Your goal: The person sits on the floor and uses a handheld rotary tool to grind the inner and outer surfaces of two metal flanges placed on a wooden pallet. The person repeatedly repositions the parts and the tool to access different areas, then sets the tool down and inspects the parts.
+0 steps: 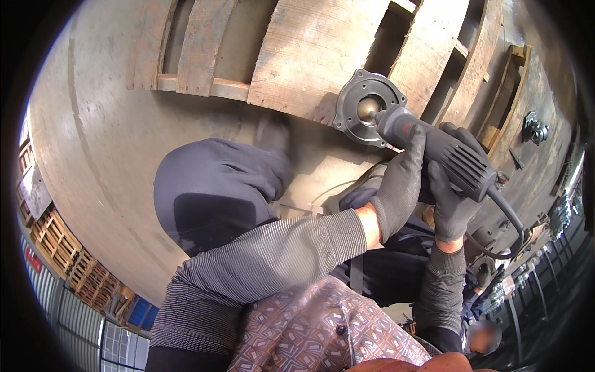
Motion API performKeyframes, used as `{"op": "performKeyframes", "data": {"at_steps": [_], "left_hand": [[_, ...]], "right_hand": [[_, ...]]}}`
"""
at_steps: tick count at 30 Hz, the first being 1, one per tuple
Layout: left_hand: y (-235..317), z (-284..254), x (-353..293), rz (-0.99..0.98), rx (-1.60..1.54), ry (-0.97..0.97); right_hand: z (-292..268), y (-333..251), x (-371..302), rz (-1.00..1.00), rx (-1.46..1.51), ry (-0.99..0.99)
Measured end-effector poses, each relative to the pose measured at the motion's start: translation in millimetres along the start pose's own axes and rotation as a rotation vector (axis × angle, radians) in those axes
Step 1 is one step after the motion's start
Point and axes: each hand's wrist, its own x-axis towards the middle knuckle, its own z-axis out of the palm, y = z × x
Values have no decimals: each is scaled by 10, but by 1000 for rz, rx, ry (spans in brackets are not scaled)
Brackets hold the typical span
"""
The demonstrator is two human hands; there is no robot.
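Observation:
A grey, corded die grinder [462, 155] is held by both my hands, which wear dark grey gloves. My left hand [403, 183] is closed round its front part, thumb along the body. At the rear, near the cord, my right hand [451, 204] grips the housing. The grinder's nose points at the central opening of a round metal flange [350, 118] with several bolt holes. Whether the tip touches the metal cannot be made out. The flange rests at the near edge of a wooden pallet [304, 56], partly covered by the tool.
My bent knee [204, 186] is to the left, close to the pallet. A smaller metal part [535, 129] lies on the concrete floor [99, 161] at right. The black power cord [511, 217] loops beside my right hand. Stacked pallets [65, 242] stand far left; another person [483, 335] is at lower right.

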Motion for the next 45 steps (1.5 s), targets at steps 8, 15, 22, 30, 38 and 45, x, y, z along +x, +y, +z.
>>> {"op": "performKeyframes", "data": {"at_steps": [8, 15, 22, 30, 38, 45], "left_hand": [[33, 19, -43, -12, 23, -22], [-18, -8, -50, -43, 97, -65], [-130, -43, 5, 24, 231, 24], [-333, -361, 289, 17, -56, -31], [-338, -367, 288, -45, -79, -26], [-226, -259, 173, -63, -39, -30]], "right_hand": [[28, -31, -38, 11, 28, 21], [-74, 10, -70, 65, 37, 28], [-81, -6, -102, 128, -204, 92], [14, 176, -101, -63, -95, -15], [42, 231, -72, -181, 17, 17], [22, 85, -76, -17, 15, 0]]}}
